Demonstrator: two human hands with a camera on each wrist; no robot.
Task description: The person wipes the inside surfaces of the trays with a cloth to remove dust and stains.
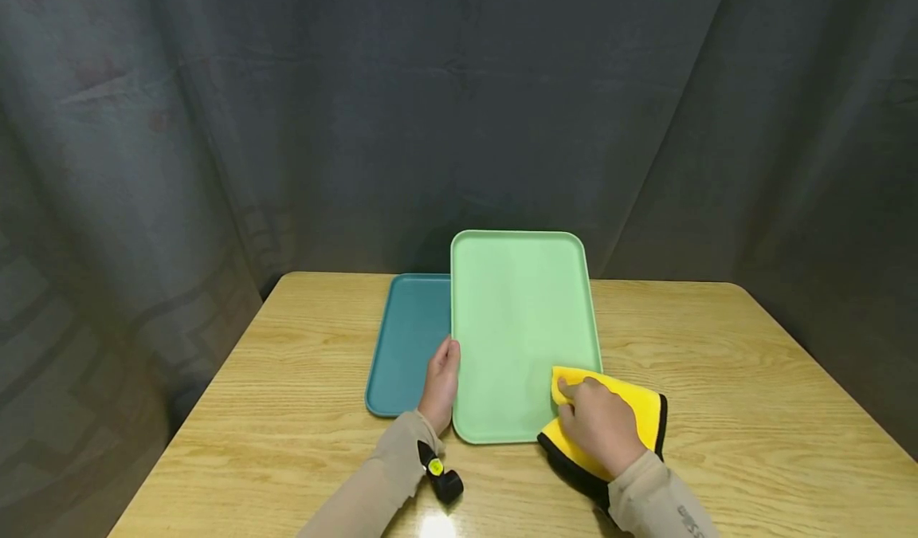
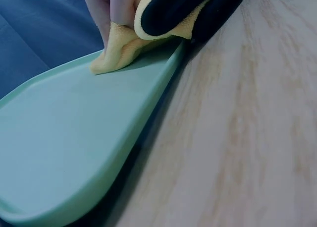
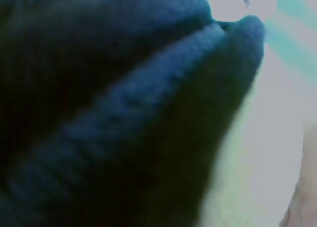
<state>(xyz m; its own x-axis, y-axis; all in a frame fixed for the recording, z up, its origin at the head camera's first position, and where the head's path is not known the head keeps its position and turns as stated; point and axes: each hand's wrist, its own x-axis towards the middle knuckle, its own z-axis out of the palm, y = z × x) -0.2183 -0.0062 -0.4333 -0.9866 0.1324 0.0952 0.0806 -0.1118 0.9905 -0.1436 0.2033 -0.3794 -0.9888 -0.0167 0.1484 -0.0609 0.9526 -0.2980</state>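
Note:
A light green rectangular tray (image 1: 523,323) is tilted up above the wooden table. My left hand (image 1: 440,382) holds it by the left edge, its underside fingers hidden. At the tray's lower right corner, my right hand (image 1: 601,422) grips a yellow cloth (image 1: 645,410) with black trim and presses it to the surface. In the left wrist view, the bunched cloth (image 2: 119,46) touches the tray face (image 2: 74,123) beside the rim. Dark blurred folds of the cloth (image 3: 124,113) fill most of the right wrist view.
A teal tray (image 1: 409,347) lies flat on the wooden table (image 1: 287,386), partly covered from view by the green one. Grey curtains (image 1: 445,107) hang behind and at both sides of the table.

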